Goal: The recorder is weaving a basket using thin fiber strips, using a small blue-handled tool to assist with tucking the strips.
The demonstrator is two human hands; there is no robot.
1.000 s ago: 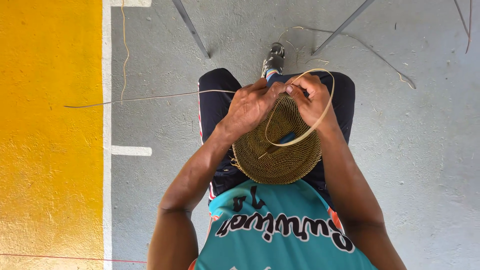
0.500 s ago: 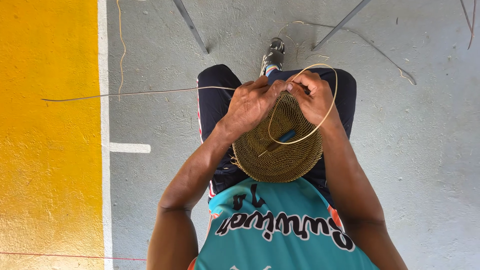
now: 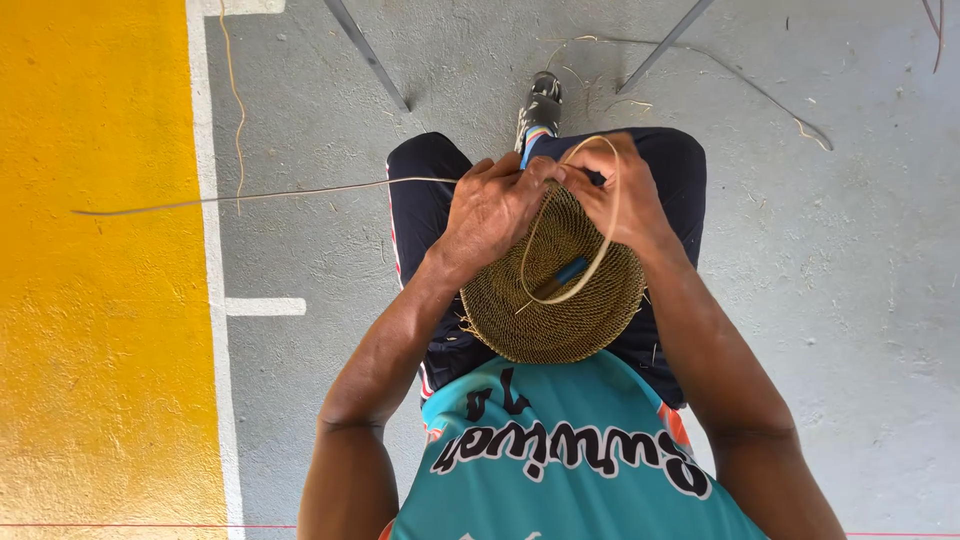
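A round woven basket [image 3: 560,300] of tan fibre rests on my lap, its far rim held up between both hands. My left hand [image 3: 495,210] grips the rim on the left side, and a long thin cane strand [image 3: 250,196] runs out from it to the left over the floor. My right hand [image 3: 620,195] pinches the rim on the right and holds a pale cane loop [image 3: 600,250] that curves down across the basket. A dark tool with a blue handle [image 3: 562,275] lies inside the basket.
I sit over a grey concrete floor with a yellow painted band [image 3: 95,300] and white line [image 3: 212,300] at the left. Two metal legs [image 3: 365,55] angle in at the top. My shoe [image 3: 540,105] shows beyond my knees. Loose cane scraps [image 3: 760,90] lie at the upper right.
The cane loop has been drawn tighter and narrower against the basket. The long strand at the left has shifted slightly. Both hands stay on the rim.
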